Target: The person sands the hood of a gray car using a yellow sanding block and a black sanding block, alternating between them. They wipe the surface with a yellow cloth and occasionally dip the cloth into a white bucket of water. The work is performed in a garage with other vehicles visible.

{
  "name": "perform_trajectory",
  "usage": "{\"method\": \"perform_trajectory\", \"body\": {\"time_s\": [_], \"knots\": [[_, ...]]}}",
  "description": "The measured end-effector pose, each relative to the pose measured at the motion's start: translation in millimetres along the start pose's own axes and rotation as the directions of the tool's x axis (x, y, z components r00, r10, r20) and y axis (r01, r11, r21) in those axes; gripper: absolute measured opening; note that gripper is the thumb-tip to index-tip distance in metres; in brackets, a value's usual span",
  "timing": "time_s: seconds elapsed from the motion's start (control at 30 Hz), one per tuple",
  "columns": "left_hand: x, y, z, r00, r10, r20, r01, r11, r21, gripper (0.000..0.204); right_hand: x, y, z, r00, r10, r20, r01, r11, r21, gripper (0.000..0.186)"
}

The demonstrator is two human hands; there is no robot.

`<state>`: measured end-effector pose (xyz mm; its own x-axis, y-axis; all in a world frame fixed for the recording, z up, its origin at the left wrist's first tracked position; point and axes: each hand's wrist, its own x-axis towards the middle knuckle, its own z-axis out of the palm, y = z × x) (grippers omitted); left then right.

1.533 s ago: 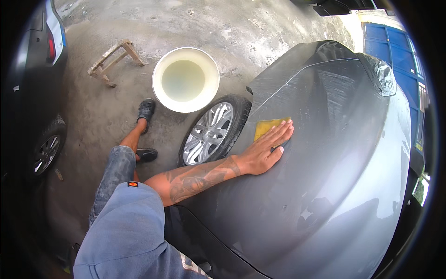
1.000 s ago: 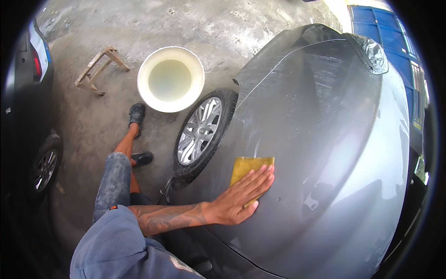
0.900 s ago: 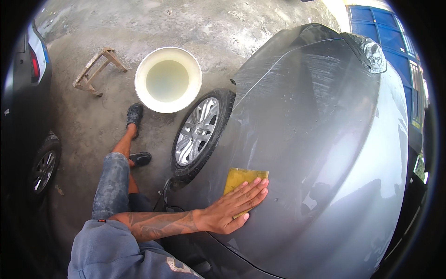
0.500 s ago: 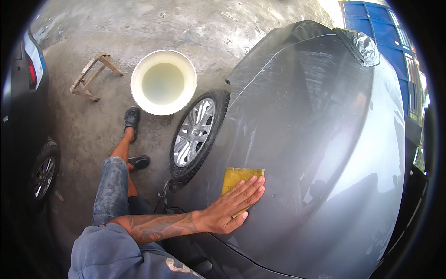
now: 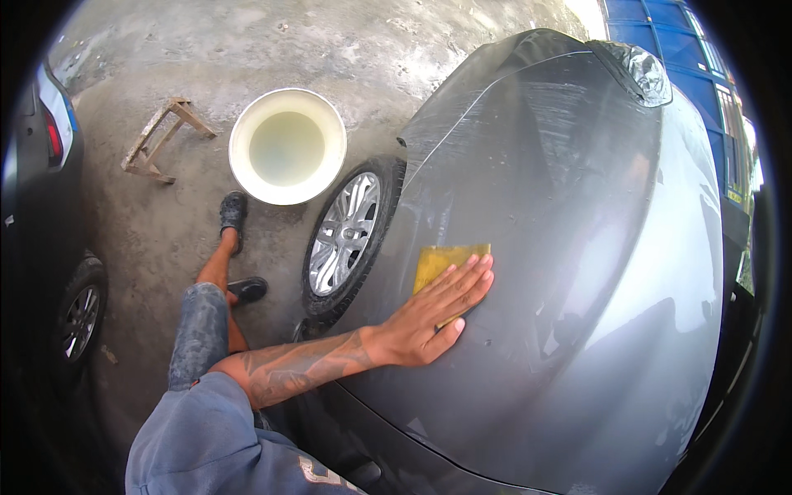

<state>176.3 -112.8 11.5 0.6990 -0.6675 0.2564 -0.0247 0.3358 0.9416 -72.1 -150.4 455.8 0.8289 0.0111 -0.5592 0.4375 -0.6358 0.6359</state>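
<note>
Head view: yellow sheet [image 5: 437, 261], flat, straight-edged, on dark grey car panel [image 5: 561, 214]; left hand [image 5: 424, 318], fingers extended, lies over it, hiding much; right hand unseen, state untellable. Outward: silver-spoked wheel [image 5: 345, 234], white tub [image 5: 288, 195], cloudy water [image 5: 287, 148], wooden stand [image 5: 149, 133].

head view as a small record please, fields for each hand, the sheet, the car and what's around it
left hand: palm down, fingers extended over the yellow sheet
right hand: not in view
sheet: flat on the gray car body, partly covered by the hand
car body: pale streaks and marks on its surface
wheel: silver spokes, left of the sheet
bucket: pale, holding cloudy liquid, on the floor
stool: wooden, left of the bucket
</note>
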Motion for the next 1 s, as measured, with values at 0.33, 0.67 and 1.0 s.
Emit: {"method": "perform_trajectory", "body": {"time_s": [0.33,0.67,1.0], "knots": [[-57,30,15,0.991,-0.033,0.126,0.049,0.991,-0.125,0.072,-6,-6,1,0.999,0.030,0.022,-0.030,0.999,0.014,0.042],[-45,12,6,0.998,-0.047,0.041,0.052,0.990,-0.128,0.069,-8,-11,4,0.999,0.034,0.034,-0.035,0.999,0.028,0.043],[45,-43,-34,0.984,-0.060,-0.170,0.070,0.996,0.052,0.066,-12,-9,6,0.999,0.013,0.029,-0.015,0.996,0.084,0.044]]}}
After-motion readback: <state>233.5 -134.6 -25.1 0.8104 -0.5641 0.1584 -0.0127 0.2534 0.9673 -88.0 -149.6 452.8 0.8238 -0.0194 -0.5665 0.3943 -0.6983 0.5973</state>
